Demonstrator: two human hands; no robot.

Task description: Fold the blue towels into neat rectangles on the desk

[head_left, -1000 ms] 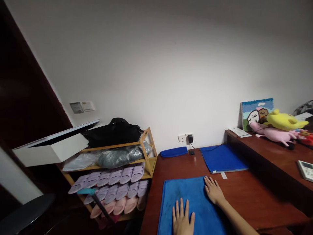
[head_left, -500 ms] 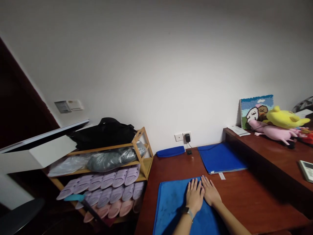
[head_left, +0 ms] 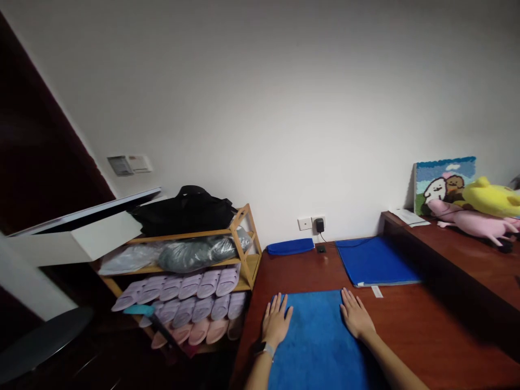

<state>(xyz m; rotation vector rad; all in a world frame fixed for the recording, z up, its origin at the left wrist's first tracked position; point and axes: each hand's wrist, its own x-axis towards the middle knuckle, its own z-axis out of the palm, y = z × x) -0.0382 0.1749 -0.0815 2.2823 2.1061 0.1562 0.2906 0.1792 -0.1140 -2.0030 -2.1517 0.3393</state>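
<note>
A bright blue cloth (head_left: 317, 338) lies flat on the reddish-brown table, its near part running out of the bottom of the view. My left hand (head_left: 277, 322) rests on its far left corner, fingers stretched out; a watch is on that wrist. On the far right corner lies my right hand (head_left: 357, 315), also flat, fingers extended. Behind the right hand is a folded darker blue cloth (head_left: 377, 262) with a white tag at its front edge. A narrow folded blue cloth (head_left: 291, 247) sits against the wall.
A black plug (head_left: 319, 225) with a cable is in the wall socket. To the left stands a wooden rack (head_left: 247, 260) with slippers and a black bag (head_left: 184, 211). On the raised ledge at right are plush toys (head_left: 473, 219) and a dog picture (head_left: 444, 184).
My left hand has slid left, from beside the right hand to the cloth's left edge. The right hand remains at the right corner. The cloth's surface looks smoother, and the view has shifted slightly.
</note>
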